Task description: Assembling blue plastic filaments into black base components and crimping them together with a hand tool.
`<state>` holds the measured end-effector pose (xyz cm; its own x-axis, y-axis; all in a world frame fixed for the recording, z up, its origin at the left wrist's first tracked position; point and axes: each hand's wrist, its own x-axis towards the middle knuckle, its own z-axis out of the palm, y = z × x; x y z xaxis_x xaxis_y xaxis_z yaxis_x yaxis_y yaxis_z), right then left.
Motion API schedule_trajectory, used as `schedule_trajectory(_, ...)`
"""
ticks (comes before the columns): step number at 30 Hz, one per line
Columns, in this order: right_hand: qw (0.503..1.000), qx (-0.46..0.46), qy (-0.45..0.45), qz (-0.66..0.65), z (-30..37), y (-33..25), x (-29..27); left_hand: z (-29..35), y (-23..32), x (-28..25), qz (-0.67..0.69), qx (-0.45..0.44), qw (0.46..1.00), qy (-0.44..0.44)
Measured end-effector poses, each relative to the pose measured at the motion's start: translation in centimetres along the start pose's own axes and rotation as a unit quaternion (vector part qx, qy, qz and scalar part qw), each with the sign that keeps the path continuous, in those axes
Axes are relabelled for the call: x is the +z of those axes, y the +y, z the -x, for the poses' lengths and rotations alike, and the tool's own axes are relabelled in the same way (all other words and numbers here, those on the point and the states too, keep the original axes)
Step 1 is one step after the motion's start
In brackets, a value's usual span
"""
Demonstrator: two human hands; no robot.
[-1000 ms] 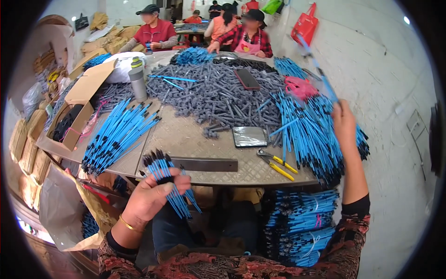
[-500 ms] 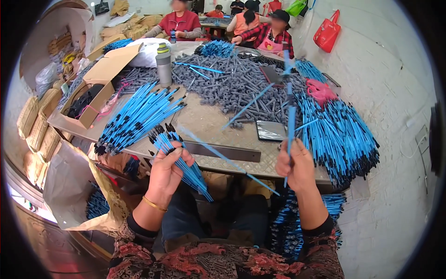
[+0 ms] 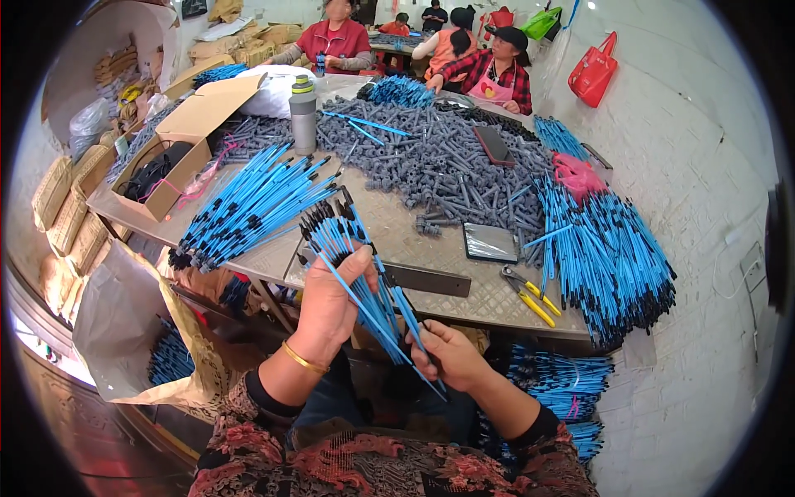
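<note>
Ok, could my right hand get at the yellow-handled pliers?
Probably yes: the yellow-handled pliers lie uncovered, ahead and right of your right hand, though it would likely need to release the blue rods.

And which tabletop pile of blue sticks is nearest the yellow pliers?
The big pile at the front right, beside the pliers; others lie farther off.

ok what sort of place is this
Probably a small handwork workshop: a heap of grey parts lies on the table, the left hand holds a bunch of blue rods, with a co-worker in a checked shirt opposite.
</note>
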<state>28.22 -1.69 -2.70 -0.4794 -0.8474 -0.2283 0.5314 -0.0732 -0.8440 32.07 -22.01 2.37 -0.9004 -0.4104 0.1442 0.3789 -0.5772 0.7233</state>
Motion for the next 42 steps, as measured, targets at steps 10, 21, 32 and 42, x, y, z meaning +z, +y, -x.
schedule_trajectory(10,0.928,-0.116,0.113,0.336,2.1,6.9,-0.4,-0.8,-2.2,-1.0,0.009,0.097,0.99,0.102)
schedule_trajectory(21,0.902,-0.045,0.074,0.424,5.4,4.6,-6.6,2.3,-0.5,2.3,-0.057,-0.113,0.99,-0.068)
schedule_trajectory(32,0.93,-0.051,0.132,0.339,5.6,1.0,-5.7,3.2,3.7,-1.2,-0.099,-0.189,0.958,-0.192)
schedule_trajectory(42,0.832,-0.211,0.004,0.514,-4.0,-1.4,3.5,3.8,7.6,-6.3,-0.147,-0.195,0.956,-0.165)
